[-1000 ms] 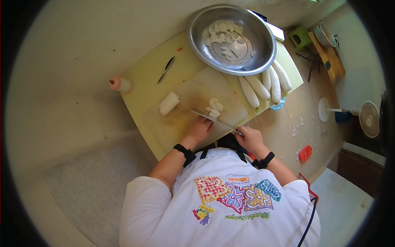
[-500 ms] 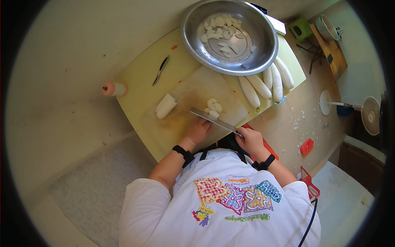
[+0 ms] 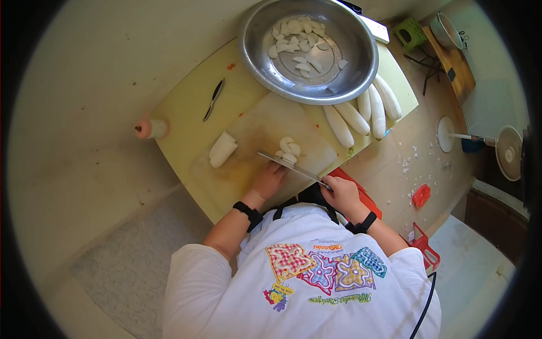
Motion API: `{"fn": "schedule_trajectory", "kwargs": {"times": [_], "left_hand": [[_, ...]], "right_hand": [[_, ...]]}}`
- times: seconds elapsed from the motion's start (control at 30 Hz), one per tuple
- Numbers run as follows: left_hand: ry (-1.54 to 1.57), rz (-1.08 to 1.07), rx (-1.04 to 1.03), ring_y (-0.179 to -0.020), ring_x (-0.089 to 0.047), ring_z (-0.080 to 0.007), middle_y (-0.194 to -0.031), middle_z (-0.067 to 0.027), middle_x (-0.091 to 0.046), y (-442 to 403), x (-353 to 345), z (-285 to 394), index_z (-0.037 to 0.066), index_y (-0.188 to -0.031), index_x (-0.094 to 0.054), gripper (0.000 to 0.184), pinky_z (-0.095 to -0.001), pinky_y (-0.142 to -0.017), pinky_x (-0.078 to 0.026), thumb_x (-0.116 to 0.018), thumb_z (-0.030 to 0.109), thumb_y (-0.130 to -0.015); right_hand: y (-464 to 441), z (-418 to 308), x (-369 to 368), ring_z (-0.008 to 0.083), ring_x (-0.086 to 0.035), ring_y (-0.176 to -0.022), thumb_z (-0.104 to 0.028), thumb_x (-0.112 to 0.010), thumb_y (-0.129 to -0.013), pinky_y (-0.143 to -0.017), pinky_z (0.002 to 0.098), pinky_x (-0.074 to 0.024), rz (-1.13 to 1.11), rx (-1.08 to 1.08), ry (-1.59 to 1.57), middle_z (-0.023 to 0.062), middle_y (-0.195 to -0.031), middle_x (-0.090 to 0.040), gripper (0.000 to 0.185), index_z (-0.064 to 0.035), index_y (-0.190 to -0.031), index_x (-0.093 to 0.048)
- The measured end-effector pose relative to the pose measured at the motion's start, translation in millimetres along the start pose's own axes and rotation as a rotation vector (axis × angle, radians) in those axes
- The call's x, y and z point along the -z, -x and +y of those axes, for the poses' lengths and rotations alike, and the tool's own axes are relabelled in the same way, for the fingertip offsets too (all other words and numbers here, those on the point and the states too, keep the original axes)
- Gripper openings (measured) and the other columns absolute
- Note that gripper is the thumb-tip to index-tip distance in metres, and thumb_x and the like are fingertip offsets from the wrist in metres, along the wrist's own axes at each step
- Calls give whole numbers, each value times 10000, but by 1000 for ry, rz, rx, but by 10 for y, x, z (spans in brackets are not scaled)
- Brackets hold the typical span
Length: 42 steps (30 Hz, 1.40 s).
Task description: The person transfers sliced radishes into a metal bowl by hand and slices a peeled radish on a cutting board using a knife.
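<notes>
My right hand (image 3: pixel 341 196) is closed around the handle of a kitchen knife (image 3: pixel 293 168), whose blade runs up and left over a cutting board (image 3: pixel 254 127). My left hand (image 3: pixel 270 179) lies on the board with its fingers curled against the near side of the blade. Whatever is under those fingers is hidden by hand and knife. Cut white radish slices (image 3: pixel 289 146) lie against the blade's far side. To the left rests a thick piece of peeled white radish (image 3: pixel 223 150). A black-handled peeler (image 3: pixel 214 99) lies farther back on the table.
A large steel basin (image 3: pixel 254 62) with white slices in it stands at the back of the yellowish table (image 3: pixel 180 113). Several whole peeled radishes (image 3: pixel 353 117) lie right of it. A pink-and-white bottle (image 3: pixel 151 129) is at the left edge. A fan (image 3: pixel 508 152) stands right, past scraps on the floor.
The view has shifted slightly, so table items appear a little farther left. Both hands and the knife keep nearly the same position over the board.
</notes>
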<state>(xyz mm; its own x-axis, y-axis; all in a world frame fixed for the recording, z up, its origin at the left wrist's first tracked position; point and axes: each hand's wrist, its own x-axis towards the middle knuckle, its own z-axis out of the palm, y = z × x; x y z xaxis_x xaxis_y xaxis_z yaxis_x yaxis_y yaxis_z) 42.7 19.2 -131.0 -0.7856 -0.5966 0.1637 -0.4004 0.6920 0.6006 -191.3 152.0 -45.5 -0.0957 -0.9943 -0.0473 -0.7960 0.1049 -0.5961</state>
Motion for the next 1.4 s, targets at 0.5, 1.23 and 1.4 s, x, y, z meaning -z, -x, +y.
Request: {"fn": "schedule_trajectory", "kwargs": {"times": [0.5, 1.23, 1.4], "left_hand": [[10, -29, 108, -1062, -607, -375, -1168, -144, -622, -31, 26, 116, 78, -1117, -692, 280, -429, -892, -538, -672, 110, -840], [21, 64, 80, -993, -595, -320, -1035, -122, -613, -18, -52, 110, 53, -1071, -685, 316, -403, -864, -527, -666, 78, -757], [13, 56, 67, -973, -595, -318, -998, -124, -609, -34, -28, 105, 44, -1054, -686, 312, -397, -840, -531, -668, 78, -745]], "right_hand": [[-135, -92, 23, 308, -638, -629, -193, -661, -839, -541, 420, -507, -98, 8, -1, 102, -699, -623, 135, -103, -928, -615], [-345, -138, 108, 378, -615, -645, -201, -610, -903, -575, 473, -483, -243, -4, -24, 174, -676, -603, 158, -59, -861, -554], [-436, -188, 121, 404, -604, -644, -219, -589, -923, -583, 489, -478, -290, -44, -52, 200, -675, -598, 189, -46, -857, -548]]}}
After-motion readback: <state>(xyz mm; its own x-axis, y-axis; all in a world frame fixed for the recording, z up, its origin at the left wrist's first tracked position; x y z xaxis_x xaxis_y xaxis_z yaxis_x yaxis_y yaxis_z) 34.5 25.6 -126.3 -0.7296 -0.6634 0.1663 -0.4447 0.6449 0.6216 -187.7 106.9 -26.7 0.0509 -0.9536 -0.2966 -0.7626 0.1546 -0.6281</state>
